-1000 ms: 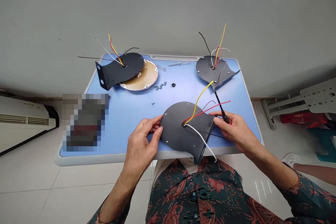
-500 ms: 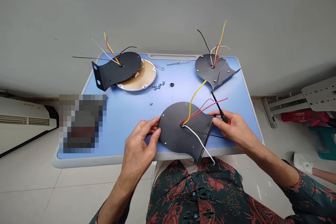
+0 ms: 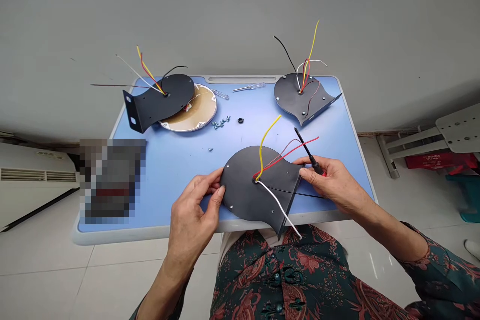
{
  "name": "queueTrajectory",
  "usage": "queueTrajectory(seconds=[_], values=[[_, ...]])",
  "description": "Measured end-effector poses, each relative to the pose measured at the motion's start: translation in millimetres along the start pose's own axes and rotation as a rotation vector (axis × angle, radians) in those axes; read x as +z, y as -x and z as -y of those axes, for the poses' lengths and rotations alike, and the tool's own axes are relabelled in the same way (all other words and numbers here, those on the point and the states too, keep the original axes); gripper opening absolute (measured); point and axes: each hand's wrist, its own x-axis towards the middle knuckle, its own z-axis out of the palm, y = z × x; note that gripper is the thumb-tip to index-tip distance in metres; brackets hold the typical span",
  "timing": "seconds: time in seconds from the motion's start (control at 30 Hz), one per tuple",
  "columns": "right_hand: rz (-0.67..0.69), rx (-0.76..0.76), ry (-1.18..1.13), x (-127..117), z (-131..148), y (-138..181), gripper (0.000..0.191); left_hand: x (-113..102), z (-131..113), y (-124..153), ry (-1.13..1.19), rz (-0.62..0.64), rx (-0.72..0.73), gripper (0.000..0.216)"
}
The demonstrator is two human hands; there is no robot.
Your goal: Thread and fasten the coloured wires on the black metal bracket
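Observation:
Close to me at the table's front edge lies a dark grey metal bracket plate [image 3: 243, 190], round on the left and flared to a bent flange on the right. Yellow, red, brown, white and black wires come out of its central hole. My left hand [image 3: 198, 210] pinches its rounded left rim between thumb and fingers. With my right hand [image 3: 330, 177] I grip the flange end, and a screwdriver [image 3: 309, 152] with a black shaft and a partly hidden red-black handle is tucked in the same hand, its tip pointing up and away.
On the blue table [image 3: 168, 180] sit a second bracket [image 3: 174, 92] over a round tan disc [image 3: 204, 110], and a third bracket [image 3: 296, 95] at the back right. Between them lie several small screws [image 3: 221, 123], a black grommet [image 3: 240, 120] and a clear-handled screwdriver [image 3: 249, 87].
The camera view has shifted slightly, so things on the table appear a little further left. Both hands keep their hold on the bracket plate, and the screwdriver stays in my right hand.

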Motion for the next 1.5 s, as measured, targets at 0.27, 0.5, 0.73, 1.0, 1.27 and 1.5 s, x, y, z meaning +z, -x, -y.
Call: queueTrajectory(seconds=[0.27, 0.5, 0.73, 1.0, 1.27, 1.5], values=[[0.004, -0.007, 0.035, -1.6, 3.0, -1.2, 0.047, 4.4, 2.0, -0.8, 0.076, -0.046, -0.198, 0.050], [-0.001, -0.008, 0.074, -1.4, -0.1, 1.6, 0.050, 6.7, 4.9, -7.5, 0.142, -0.015, -0.199, 0.050], [-0.016, 0.021, 0.078, 1.2, -0.1, 7.1, 0.049, 9.2, 3.9, -7.1, 0.082, -0.016, -0.138, 0.049], [-0.019, -0.012, 0.105, 1.3, -3.8, 6.2, 0.041, 6.8, 7.7, -8.4, 0.050, 0.017, -0.089, 0.047], [0.023, -0.043, 0.084, 4.1, -1.5, 5.7, 0.033, 7.2, 2.5, -26.8, 0.076, 0.153, -0.022, 0.051], [-0.024, -0.041, 0.014, 5.2, 2.0, 6.3, 0.029, 6.7, -5.6, -42.9, 0.122, 0.291, 0.031, 0.052]])
